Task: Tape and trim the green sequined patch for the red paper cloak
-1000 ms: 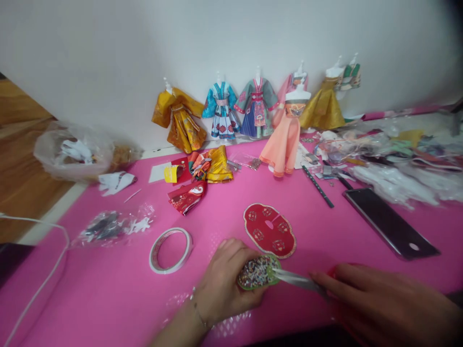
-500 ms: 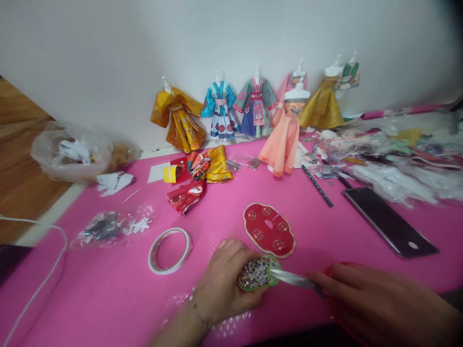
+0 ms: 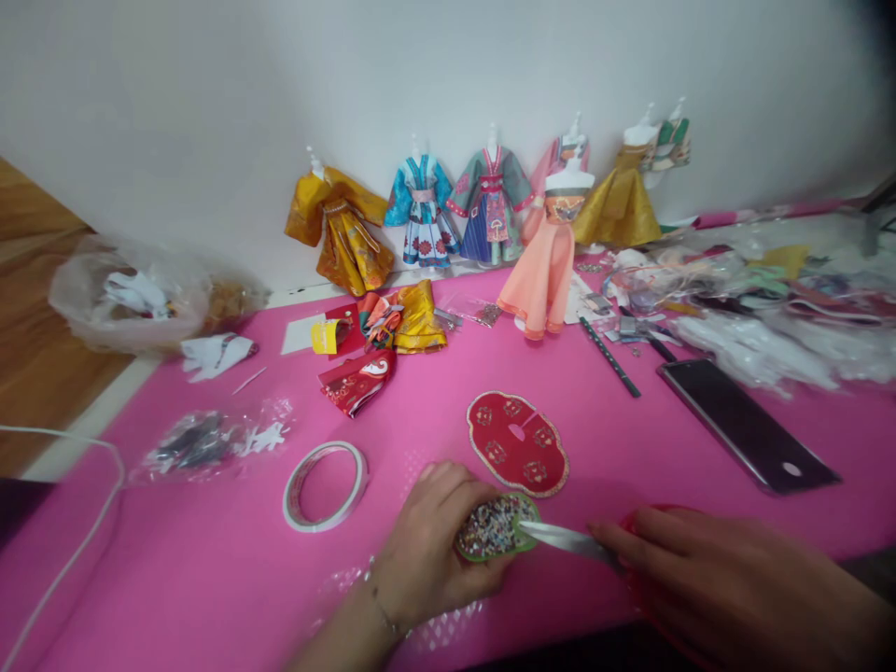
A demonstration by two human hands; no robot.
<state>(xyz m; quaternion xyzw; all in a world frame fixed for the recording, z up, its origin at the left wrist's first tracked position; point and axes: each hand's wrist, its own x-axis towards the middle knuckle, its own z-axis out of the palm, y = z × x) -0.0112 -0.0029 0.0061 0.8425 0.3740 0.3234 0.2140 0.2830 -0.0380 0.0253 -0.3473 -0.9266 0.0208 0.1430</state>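
Note:
My left hand (image 3: 440,541) grips a small green-edged piece (image 3: 494,525) whose face is covered in multicoloured speckles like tiny beads or glitter; its exact kind is unclear. In my right hand (image 3: 728,579) is a pair of red-handled scissors (image 3: 567,539), the blades pointing left. The blade tips meet the right end of the speckled piece; whether they cut into it I cannot tell. Just beyond lies a flat red scalloped fabric piece (image 3: 514,457) with gold motifs, a light trim and a slit. A roll of white tape (image 3: 294,485) lies left of my left hand.
Several doll outfits on small stands (image 3: 424,210) line the wall. A black phone (image 3: 749,425) and a dark pencil-like stick (image 3: 610,357) lie right, near piled plastic bags (image 3: 756,345). Folded doll clothes (image 3: 358,381), a small plastic packet (image 3: 192,443) and a white cable (image 3: 105,504) are left.
The whole view shifts slightly. Both hands, the speckled piece and the scissors keep nearly the same positions relative to one another.

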